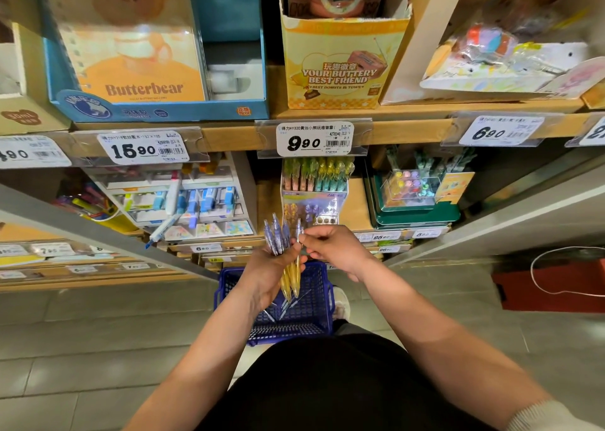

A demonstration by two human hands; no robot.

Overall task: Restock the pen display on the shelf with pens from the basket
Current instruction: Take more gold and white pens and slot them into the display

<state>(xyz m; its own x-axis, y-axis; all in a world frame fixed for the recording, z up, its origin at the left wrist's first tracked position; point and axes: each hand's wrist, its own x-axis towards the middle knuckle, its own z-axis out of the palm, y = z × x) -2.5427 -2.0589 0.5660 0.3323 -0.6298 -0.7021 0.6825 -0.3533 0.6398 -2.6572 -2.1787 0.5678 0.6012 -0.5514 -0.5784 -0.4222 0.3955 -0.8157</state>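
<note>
pens [284, 250], purple and yellow, sit bunched in the left hand [266, 275], which is curled around them above the blue basket [319, 303]. right hand [334, 250] pinches one pen's top end. pen display [314, 188] stands on the shelf just beyond.

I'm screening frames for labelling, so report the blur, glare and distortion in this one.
Head view: wide-angle bending curves the shelf edge and bows the arms outward; motion blur smears the upper right packets and the frame edges; glare streaks the clear price-tag holders; the pens in the left hand and the right hand stay fairly sharp.
</note>
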